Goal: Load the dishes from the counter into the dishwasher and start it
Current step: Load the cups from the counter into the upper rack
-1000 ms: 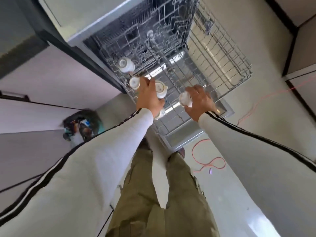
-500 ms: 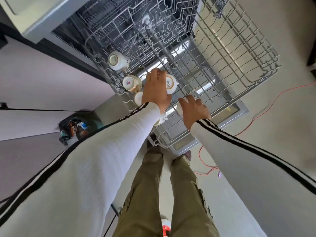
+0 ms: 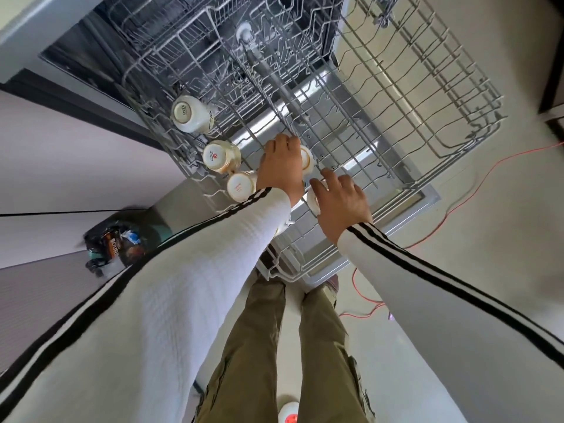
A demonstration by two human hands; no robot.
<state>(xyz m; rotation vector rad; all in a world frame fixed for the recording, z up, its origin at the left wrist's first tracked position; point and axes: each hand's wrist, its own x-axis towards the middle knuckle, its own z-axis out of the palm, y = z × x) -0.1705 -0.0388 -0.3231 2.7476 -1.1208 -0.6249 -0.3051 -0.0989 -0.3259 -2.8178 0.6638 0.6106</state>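
The dishwasher's wire upper rack [image 3: 442,123] is pulled out over the open door [image 3: 427,193]. Three white cups lie upside down along the rack's left side: one far [image 3: 190,114], one in the middle [image 3: 221,157], one nearest [image 3: 241,186]. My left hand [image 3: 282,169] grips a fourth white cup [image 3: 307,158] and sets it in the rack. My right hand [image 3: 341,203] holds another white cup [image 3: 312,199] just to the right and nearer, its fingers curled round it. Most of both held cups is hidden by my hands.
A dark bag of rubbish [image 3: 113,248] sits on the floor at the left by the pale cabinet front [image 3: 76,166]. A red cable [image 3: 451,212] trails across the floor on the right. My legs [image 3: 274,346] stand in front of the door.
The view has moved closer to the rack. My right hand has shifted left and down with its cup, close beside my left hand, which stays on its cup.
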